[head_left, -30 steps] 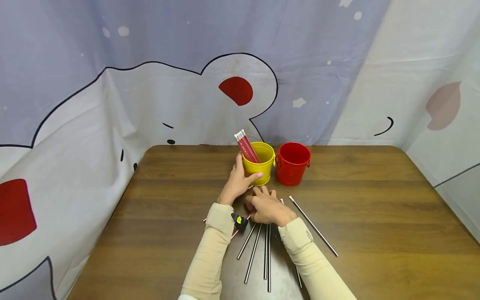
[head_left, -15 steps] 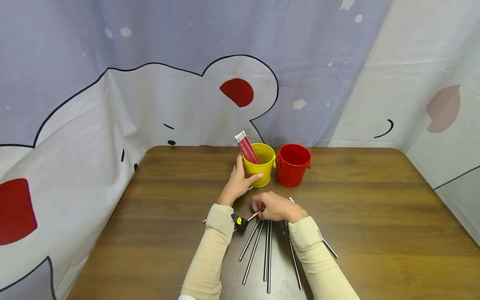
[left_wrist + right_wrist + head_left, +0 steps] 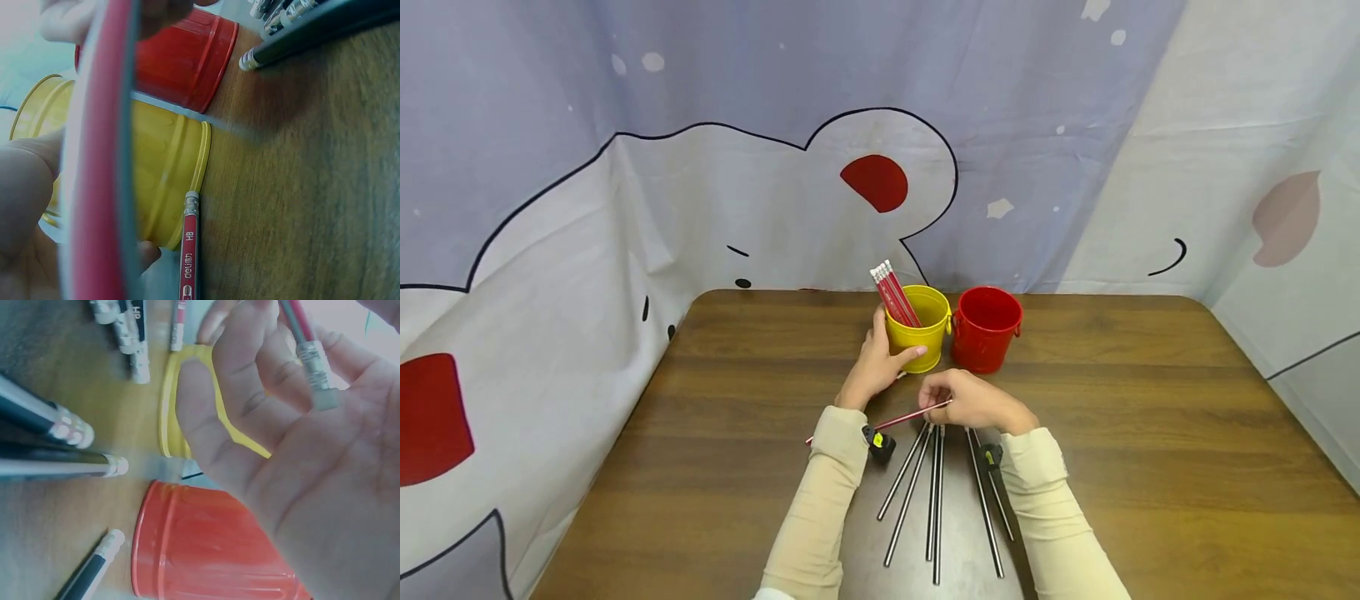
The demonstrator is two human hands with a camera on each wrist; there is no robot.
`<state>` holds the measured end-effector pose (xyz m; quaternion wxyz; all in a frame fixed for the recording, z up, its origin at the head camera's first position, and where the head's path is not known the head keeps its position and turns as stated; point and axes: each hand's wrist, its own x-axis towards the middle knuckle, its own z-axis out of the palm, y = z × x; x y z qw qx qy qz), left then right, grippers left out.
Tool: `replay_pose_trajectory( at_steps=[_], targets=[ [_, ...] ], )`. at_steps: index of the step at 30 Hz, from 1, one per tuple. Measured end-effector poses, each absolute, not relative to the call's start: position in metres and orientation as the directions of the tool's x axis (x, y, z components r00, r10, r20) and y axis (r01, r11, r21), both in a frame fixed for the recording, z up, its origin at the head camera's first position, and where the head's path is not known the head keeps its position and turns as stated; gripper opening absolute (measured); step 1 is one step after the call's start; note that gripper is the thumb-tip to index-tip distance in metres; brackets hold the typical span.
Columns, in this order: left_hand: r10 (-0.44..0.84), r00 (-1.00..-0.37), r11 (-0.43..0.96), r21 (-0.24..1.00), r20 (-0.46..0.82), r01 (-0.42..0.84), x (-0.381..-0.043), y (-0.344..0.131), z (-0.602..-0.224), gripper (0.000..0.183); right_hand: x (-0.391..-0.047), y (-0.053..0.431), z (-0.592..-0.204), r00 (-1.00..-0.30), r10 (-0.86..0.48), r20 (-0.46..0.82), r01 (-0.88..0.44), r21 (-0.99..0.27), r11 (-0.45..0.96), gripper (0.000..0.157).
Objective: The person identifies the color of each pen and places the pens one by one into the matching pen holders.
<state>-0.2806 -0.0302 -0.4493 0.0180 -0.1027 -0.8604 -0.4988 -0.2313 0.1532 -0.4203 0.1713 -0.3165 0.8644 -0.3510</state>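
My left hand [image 3: 874, 367] grips the side of a yellow bucket [image 3: 931, 333], its thumb across the front. Several red pencils [image 3: 895, 296] lean inside that bucket, white eraser ends up. In front of the buckets my right hand [image 3: 973, 402] pinches a red pencil [image 3: 895, 420], held slanted above the table; its eraser end [image 3: 315, 369] points toward the palm in the right wrist view. That same pencil [image 3: 100, 162] crosses the left wrist view, close and blurred. Another red pencil [image 3: 189, 256], marked HB, lies on the table beside the yellow bucket, partly hidden by my left arm in the head view.
A red bucket [image 3: 987, 333] stands right next to the yellow one. Several black-and-silver pencils [image 3: 904, 512] lie fanned out on the wooden table [image 3: 1150, 433] between my forearms, some partly under my right wrist. A patterned curtain [image 3: 1037, 125] hangs behind the table's back edge.
My right hand has moved to the right and drawn the red pencil up off the table. The left hand has kept its hold on the yellow bucket.
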Motion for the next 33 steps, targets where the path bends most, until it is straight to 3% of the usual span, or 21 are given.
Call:
replay_pose_trajectory(
  at_steps=[19,26,33],
  targets=[
    [0.167,-0.976,0.480,0.854,0.138,0.203,-0.281,-0.030,-0.449,0.096,-0.213,0.157,-0.380,-0.762,-0.634,0.133,-0.392,-0.874,0.288,0.007],
    [0.167,-0.974,0.494,0.843,0.150,0.215,-0.282,-0.030,-0.448,0.097,-0.223,0.160,-0.391,-0.784,-0.552,0.285,-0.398,-0.912,0.094,0.010],
    [0.178,-0.973,0.490,0.844,0.147,0.218,-0.284,-0.031,-0.447,0.097,-0.228,0.159,-0.395,-0.801,-0.465,0.377,-0.432,-0.902,0.013,0.010]
  ],
)
